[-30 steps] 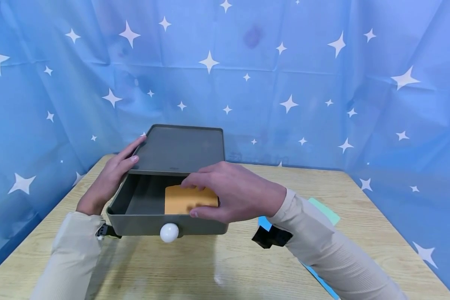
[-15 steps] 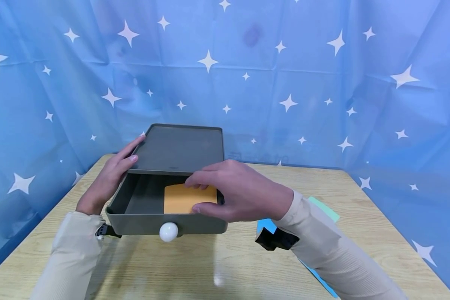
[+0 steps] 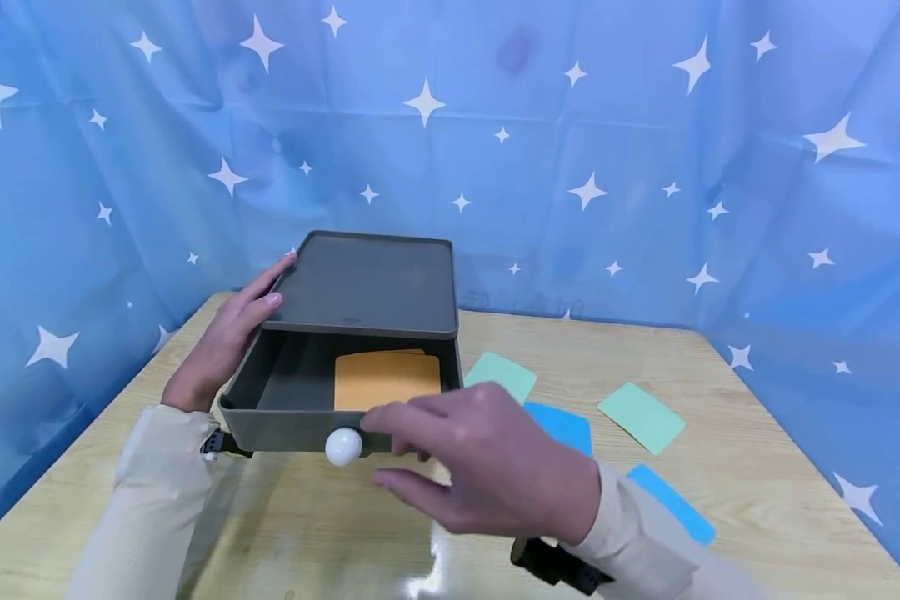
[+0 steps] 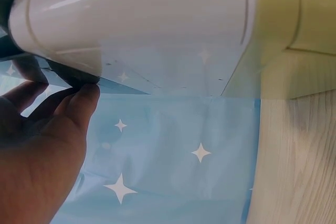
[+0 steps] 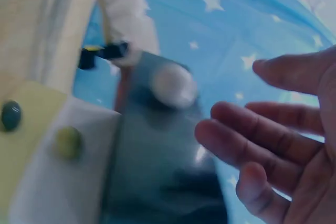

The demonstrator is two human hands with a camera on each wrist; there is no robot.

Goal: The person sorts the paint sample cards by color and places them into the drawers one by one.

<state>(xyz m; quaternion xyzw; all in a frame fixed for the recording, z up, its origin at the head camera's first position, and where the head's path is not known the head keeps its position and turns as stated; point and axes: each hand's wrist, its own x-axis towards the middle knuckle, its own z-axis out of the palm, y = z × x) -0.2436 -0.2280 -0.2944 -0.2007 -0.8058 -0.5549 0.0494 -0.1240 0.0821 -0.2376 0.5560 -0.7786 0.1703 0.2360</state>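
A grey-topped drawer unit (image 3: 367, 279) stands on the table with its top drawer (image 3: 270, 430) pulled out. Orange cards (image 3: 386, 383) lie in the drawer's right part, one peeking out behind another. Along the unit's left side rests my left hand (image 3: 225, 343), fingers extended up to the top edge; the left wrist view has this hand (image 4: 50, 148) at the unit's corner. My right hand (image 3: 491, 462) hovers in front of the drawer, holding nothing, its fingertips near the white knob (image 3: 343, 447). In the right wrist view its fingers are loosely bent and spread.
Right of the unit lie green cards (image 3: 642, 417) and blue cards (image 3: 672, 504), partly covered by my right arm. Below the grey drawer, the right wrist view shows a white drawer (image 5: 63, 182) and a yellow drawer (image 5: 31, 103). A starred blue curtain (image 3: 630, 125) encloses the table.
My right hand has left the orange cards inside the drawer and moved down and toward me, in front of the drawer. My left hand stays on the unit's side.
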